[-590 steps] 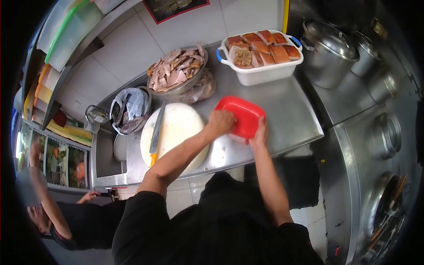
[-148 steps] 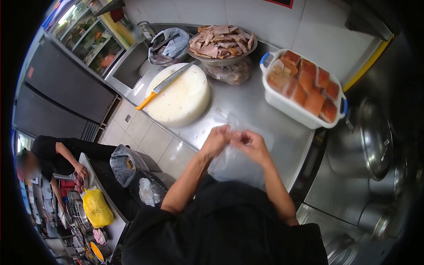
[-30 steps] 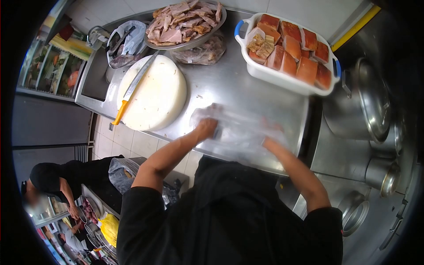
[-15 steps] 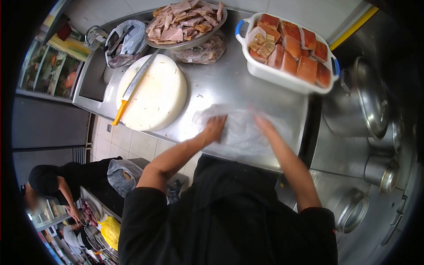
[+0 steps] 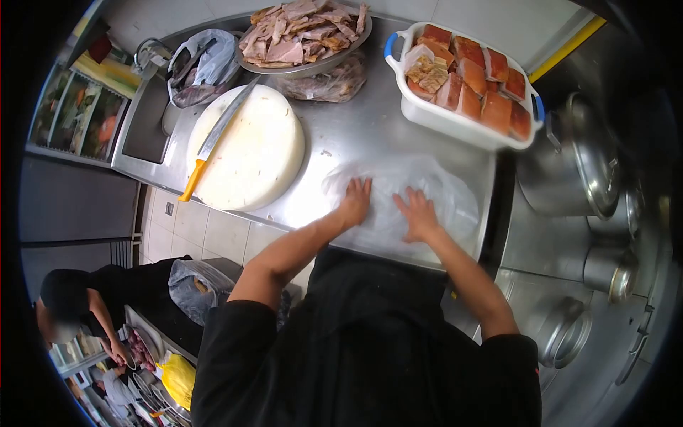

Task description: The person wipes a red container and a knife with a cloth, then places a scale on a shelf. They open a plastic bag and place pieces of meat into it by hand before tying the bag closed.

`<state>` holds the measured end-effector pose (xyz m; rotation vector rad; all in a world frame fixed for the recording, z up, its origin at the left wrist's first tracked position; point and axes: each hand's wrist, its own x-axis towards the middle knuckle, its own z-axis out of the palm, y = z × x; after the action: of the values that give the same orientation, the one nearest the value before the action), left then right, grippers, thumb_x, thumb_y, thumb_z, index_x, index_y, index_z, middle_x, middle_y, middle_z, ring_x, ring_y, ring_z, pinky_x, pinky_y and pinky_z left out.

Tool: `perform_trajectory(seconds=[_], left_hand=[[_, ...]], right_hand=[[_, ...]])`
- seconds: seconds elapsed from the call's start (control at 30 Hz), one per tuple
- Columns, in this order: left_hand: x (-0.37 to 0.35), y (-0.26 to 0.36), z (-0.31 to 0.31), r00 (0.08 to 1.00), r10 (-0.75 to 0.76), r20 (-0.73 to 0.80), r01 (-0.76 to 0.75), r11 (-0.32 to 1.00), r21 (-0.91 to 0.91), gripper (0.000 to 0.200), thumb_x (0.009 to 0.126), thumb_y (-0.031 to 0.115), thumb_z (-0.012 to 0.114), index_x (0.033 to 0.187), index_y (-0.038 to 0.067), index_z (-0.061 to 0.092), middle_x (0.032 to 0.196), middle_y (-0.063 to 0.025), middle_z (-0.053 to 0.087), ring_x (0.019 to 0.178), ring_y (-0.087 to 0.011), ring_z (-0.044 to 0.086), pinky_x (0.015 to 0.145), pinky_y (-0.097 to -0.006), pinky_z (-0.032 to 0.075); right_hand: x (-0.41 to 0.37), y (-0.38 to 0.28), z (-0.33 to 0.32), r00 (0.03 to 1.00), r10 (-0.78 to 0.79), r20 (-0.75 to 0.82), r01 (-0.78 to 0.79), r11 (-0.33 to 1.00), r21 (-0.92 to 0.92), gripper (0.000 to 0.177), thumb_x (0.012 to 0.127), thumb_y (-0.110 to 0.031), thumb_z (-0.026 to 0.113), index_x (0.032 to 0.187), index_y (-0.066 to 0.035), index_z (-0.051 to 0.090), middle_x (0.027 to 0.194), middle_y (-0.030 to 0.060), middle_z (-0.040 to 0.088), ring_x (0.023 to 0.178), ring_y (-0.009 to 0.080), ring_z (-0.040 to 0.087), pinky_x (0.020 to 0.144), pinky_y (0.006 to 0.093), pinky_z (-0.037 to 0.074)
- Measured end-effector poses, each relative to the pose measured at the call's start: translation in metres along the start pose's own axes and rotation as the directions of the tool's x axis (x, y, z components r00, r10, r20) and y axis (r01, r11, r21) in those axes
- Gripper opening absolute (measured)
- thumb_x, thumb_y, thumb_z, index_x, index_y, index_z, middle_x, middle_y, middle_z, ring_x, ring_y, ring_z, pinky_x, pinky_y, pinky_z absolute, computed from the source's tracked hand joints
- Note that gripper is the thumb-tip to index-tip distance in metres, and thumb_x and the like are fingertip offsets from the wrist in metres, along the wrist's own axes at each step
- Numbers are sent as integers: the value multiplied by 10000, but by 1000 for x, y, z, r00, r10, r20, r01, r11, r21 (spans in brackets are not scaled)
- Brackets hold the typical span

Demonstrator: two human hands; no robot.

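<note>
Plastic film is what both hands are on: a clear plastic bag [image 5: 448, 191] lies flat on the steel counter [image 5: 363, 135], close to its front edge and straight ahead of the person. The left hand [image 5: 356, 201] rests palm down on the bag's nine o'clock side, fingers spread and pointing toward twelve. The right hand [image 5: 417, 213] lies just beside it, also flat, fingers splayed. Neither hand pinches anything.

The bag looks very light and limp, with no stiffness of its own. I would expect it to slide easily on the steel, cling to damp skin, and tear or stretch if pulled hard. A corner or free edge, pinched between thumb and forefinger, seems the sensible place to take hold, since the middle offers nothing to grip. Its long axis runs roughly from nine to three o'clock, along the counter's front edge. I cannot tell which end is the open mouth, as the wrinkled film hides it.

From the bag, a round white chopping block [image 5: 249, 153] sits at about ten o'clock, with a cleaver [image 5: 219, 134] lying across it. A metal bowl [image 5: 302, 35] of sliced meat stands at eleven, and a white tub [image 5: 455, 117] of roasted pork slabs at one. Steel pots [image 5: 569, 164] stand at three. A co-worker [image 5: 78, 309] bends over another surface well apart, at eight.
</note>
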<state>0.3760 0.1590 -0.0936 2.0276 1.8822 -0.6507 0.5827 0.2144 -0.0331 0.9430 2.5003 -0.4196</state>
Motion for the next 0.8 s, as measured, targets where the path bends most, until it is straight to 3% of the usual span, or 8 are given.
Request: perform_trajectory(seconds=[0.2, 0.3, 0.33, 0.5, 0.57, 0.63, 0.7, 0.8], left_hand=[[-43, -4, -81, 993, 91, 74, -91, 996, -9, 944, 731, 325, 803, 1426, -148, 374, 1511, -305, 317, 1316, -539, 367, 1105, -600, 305], [-46, -5, -84, 998, 30, -60, -42, 979, -199, 1176, 668, 371, 861, 1499, -109, 181, 1432, -403, 354, 1334, -556, 367, 1118, -520, 357], [-49, -6, -83, 991, 90, -102, -115, 953, -280, 1050, 692, 345, 848, 1453, -97, 275, 1410, -397, 384, 1320, -551, 387, 1108, -512, 370], [-91, -26, -133, 916, 294, -272, -395, 549, -736, 445, 796, 223, 783, 1153, -5, 645, 1308, -362, 503, 1238, -530, 474, 1039, -487, 427], [-105, -28, -121, 865, 110, -490, -461, 558, -690, 368, 802, 224, 776, 1102, 33, 677, 1330, -338, 492, 1236, -531, 461, 1025, -508, 421], [-111, -22, -122, 765, -114, -634, -409, 675, -614, 323, 802, 222, 776, 1068, 58, 694, 1357, -325, 465, 1244, -528, 438, 1019, -526, 412], [-123, -17, -132, 617, -301, -727, -189, 840, -509, 309, 794, 219, 782, 1049, 69, 694, 1388, -322, 423, 1263, -522, 405, 1019, -542, 398], [-112, -13, -129, 583, -307, -752, -135, 876, -463, 319, 773, 193, 783, 1063, 88, 703, 1425, -342, 350, 1251, -537, 376, 998, -571, 376]], right_hand=[[1, -14, -23, 997, 63, -35, -57, 987, 153, 1030, 642, -401, 873, 1499, -142, 365, 1543, 205, 283, 1436, 428, 242, 1113, 595, 296], [7, -18, -19, 996, 57, -66, -43, 981, 189, 799, 800, -315, 759, 1478, -101, 395, 1496, 245, 392, 1397, 405, 355, 1135, 494, 326], [8, -15, -15, 995, 18, -94, 9, 959, 285, 568, 869, -253, 684, 1381, -71, 516, 1340, 227, 567, 1285, 371, 512, 1094, 445, 386], [-65, -5, -164, 975, -218, 35, 138, 726, 674, 341, 830, -157, 732, 1141, -28, 679, 1047, 149, 711, 1041, 268, 663, 891, 363, 529], [-76, 32, -206, 958, 25, -286, 179, 727, 663, 358, 798, -126, 740, 1130, -11, 667, 1044, 170, 705, 1014, 243, 672, 901, 340, 527], [-49, 107, -216, 715, 167, -679, 66, 951, 303, 495, 791, -222, 759, 1235, -55, 618, 1279, 168, 607, 1208, 306, 574, 993, 398, 486], [-11, 141, -242, 547, 683, -483, -477, 729, 491, 734, 758, -362, 766, 1373, -66, 497, 1396, 210, 514, 1279, 376, 510, 1060, 432, 433], [45, 181, -231, 657, 590, -469, -542, 803, 249, 880, 702, -396, 746, 1438, -55, 405, 1450, 264, 444, 1316, 396, 476, 1078, 467, 412]])
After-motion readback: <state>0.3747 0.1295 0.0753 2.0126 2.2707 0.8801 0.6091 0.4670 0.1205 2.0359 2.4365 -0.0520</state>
